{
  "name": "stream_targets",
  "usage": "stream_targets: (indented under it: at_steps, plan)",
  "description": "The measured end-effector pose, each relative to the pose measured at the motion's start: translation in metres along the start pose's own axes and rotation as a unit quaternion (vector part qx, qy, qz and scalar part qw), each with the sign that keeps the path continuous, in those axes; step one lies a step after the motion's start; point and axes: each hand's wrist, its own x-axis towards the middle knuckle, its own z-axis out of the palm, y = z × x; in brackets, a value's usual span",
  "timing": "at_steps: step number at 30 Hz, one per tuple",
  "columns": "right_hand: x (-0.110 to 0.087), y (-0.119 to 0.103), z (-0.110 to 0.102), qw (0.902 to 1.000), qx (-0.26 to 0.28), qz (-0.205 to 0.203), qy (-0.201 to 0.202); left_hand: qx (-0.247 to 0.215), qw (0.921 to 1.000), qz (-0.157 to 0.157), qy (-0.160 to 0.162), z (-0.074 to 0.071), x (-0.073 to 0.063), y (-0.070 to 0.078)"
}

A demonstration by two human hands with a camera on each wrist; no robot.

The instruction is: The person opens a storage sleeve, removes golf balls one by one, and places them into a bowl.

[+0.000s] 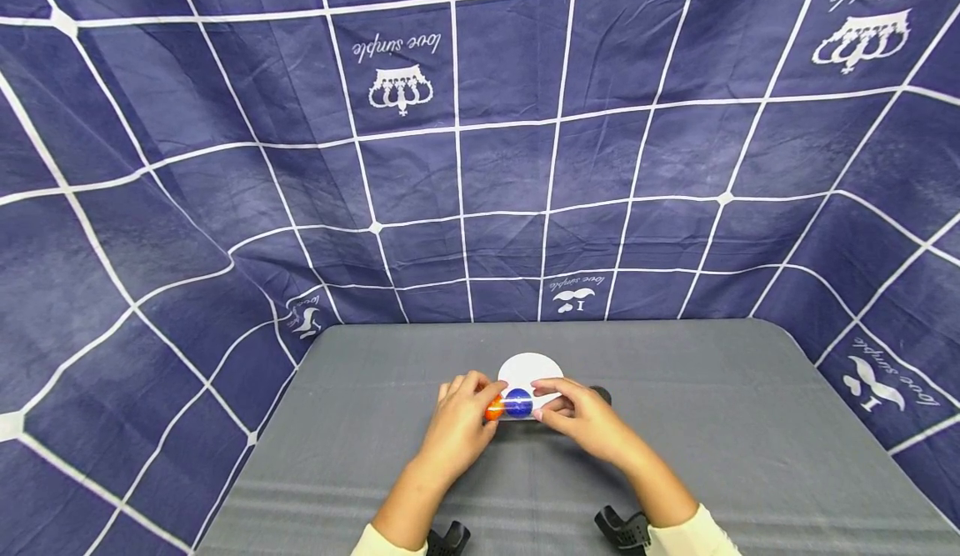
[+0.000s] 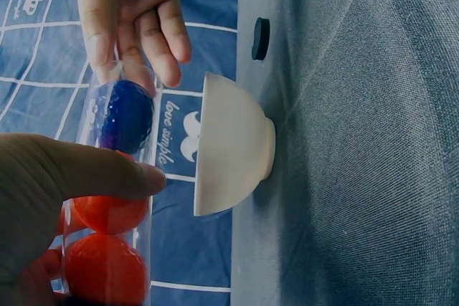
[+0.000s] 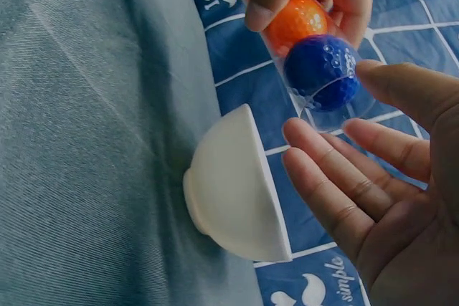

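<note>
A clear tube (image 2: 87, 130) with a blue ball (image 2: 128, 115) at one end and two orange balls (image 2: 107, 269) behind it is gripped by my left hand (image 1: 459, 423), the thumb across its side. My right hand (image 1: 588, 418) is by the blue ball's end, its fingers (image 3: 337, 177) spread and loosely bent. Whether they touch the tube I cannot tell. Just beyond the tube, a white bowl (image 1: 529, 366) stands upright on the table; both wrist views show it from the side.
A small round black lid-like disc (image 2: 261, 39) lies on the grey cloth-covered table (image 1: 375, 473), right of the bowl and partly behind my right hand in the head view. Blue curtain (image 1: 510, 164) with white grid lines surrounds the table's back and sides.
</note>
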Motion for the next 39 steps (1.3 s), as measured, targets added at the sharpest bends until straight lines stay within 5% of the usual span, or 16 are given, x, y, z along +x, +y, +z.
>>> stream_targets:
  at_steps: [19, 39]
  plan:
    - [0.002, 0.011, 0.005, 0.9981, 0.038, 0.047, -0.013, 0.035, 0.9987, 0.032, 0.020, -0.001, 0.000, -0.003]
    - [0.001, 0.009, 0.003, 0.9974, 0.061, 0.036, -0.010, -0.008, 0.9999, 0.008, -0.002, 0.000, -0.002, -0.003]
